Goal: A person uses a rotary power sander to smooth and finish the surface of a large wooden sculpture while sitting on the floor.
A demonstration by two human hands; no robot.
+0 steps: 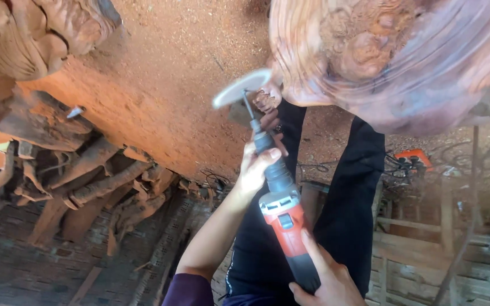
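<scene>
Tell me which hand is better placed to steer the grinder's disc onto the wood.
Probably the left hand: it grips the grinder at its neck, just behind the disc near the wood. The right hand holds the rear end.

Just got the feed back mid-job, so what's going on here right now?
A person holds a red and grey power tool in both hands: the left hand grips its front neck, the right hand holds the rear of the body. A round disc on the tool's thin shaft sits at the edge of a large reddish carved wood piece. Reddish sawdust covers the ground.
</scene>
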